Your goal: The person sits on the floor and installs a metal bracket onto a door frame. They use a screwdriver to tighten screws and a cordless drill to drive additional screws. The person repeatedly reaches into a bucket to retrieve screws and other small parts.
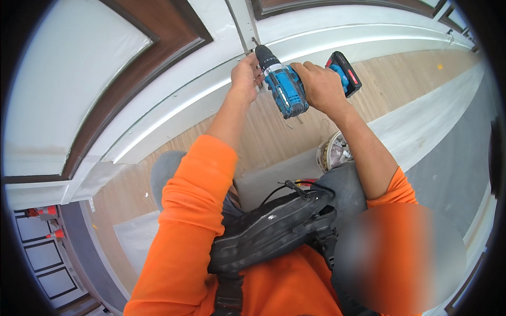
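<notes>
My right hand grips the handle of a blue and black cordless drill, whose chuck points up at a white wall panel. The drill's red and black battery pack sticks out to the right of my hand. My left hand is pressed against the white trim right beside the drill's tip, fingers curled at the joint; whether it pinches a small part I cannot tell. Both sleeves are orange.
Dark brown frames border the white panels. Light wood flooring lies below, with a grey protective sheet on it. A small round container of bits sits by my knee. A black strapped pouch hangs on my chest.
</notes>
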### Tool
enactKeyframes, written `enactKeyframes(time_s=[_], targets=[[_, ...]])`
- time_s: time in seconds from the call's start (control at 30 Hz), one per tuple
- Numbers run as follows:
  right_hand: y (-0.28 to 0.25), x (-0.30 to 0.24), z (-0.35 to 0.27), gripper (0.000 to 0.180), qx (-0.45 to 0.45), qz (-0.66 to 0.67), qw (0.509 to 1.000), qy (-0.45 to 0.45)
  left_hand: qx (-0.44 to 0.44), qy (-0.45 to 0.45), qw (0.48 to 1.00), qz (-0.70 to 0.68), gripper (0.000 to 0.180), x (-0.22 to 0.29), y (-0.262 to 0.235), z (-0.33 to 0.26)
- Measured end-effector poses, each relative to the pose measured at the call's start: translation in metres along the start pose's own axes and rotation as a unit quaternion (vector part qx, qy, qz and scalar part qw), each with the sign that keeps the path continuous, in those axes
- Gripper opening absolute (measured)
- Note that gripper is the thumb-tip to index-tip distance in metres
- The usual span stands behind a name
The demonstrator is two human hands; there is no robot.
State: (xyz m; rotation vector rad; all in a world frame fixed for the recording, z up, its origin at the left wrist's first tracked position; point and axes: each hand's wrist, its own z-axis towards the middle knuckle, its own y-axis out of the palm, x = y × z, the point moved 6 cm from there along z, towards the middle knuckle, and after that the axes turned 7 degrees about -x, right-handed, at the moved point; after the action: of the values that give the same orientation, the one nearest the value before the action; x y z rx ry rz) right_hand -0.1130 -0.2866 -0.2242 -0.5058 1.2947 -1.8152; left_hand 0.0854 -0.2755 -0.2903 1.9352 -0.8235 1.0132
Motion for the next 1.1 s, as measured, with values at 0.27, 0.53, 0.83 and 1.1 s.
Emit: enactKeyframes(time_s=[0.27, 0.53, 0.83, 1.1], targets=[[-0.007, -0.001, -0.009, 0.036, -0.046, 0.021, 0.998, 0.027, -0.02, 0.062, 0.997, 0.031, 0.028, -0.001, -0.003, 0.017], [-0.022, -0.015, -0.011, 0.036, -0.056, 0.02, 0.997, 0.055, 0.136, 0.174, 0.916, 0.334, 0.045, 0.043, -0.021, 0.04], [-0.028, -0.023, -0.008, 0.038, -0.059, 0.006, 0.998, 0.026, 0.165, 0.184, 0.849, 0.467, 0.045, 0.02, -0.046, 0.056], [-0.019, -0.016, -0.009, 0.039, -0.028, -0.013, 0.999, 0.015, -0.115, 0.01, 0.993, -0.001, 0.051, -0.023, 0.0, 0.031]])
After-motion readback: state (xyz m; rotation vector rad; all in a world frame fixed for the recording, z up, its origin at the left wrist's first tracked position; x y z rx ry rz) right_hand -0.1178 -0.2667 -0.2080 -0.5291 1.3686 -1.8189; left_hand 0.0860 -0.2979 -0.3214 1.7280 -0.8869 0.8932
